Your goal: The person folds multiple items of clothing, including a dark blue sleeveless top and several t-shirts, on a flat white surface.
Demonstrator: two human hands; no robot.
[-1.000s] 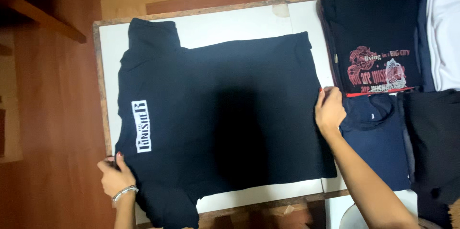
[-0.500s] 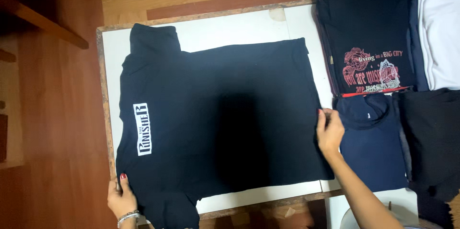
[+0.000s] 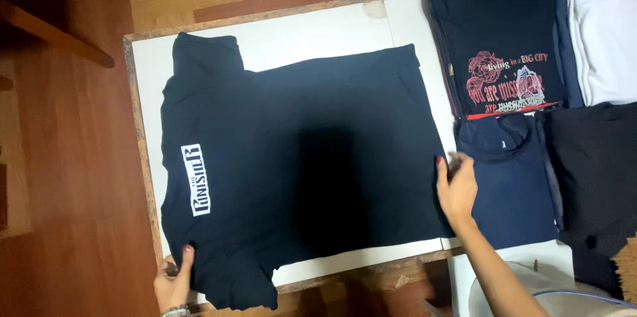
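Note:
A dark navy T-shirt (image 3: 298,171) with a small white printed patch lies spread flat on a white board (image 3: 318,31). My left hand (image 3: 174,282) pinches the shirt's near left edge, by the lower sleeve. My right hand (image 3: 456,187) rests flat on the shirt's right hem, fingers together, where the shirt meets a folded blue garment (image 3: 514,184).
To the right lie a black T-shirt with a red print (image 3: 497,45), a white garment (image 3: 604,25) and a black garment (image 3: 597,171). A wooden floor (image 3: 73,158) runs along the left. A pale round container (image 3: 531,290) sits at the bottom right.
My left hand slid down along the shirt's left edge toward me. My right hand stayed at the right hem. The view shifted slightly.

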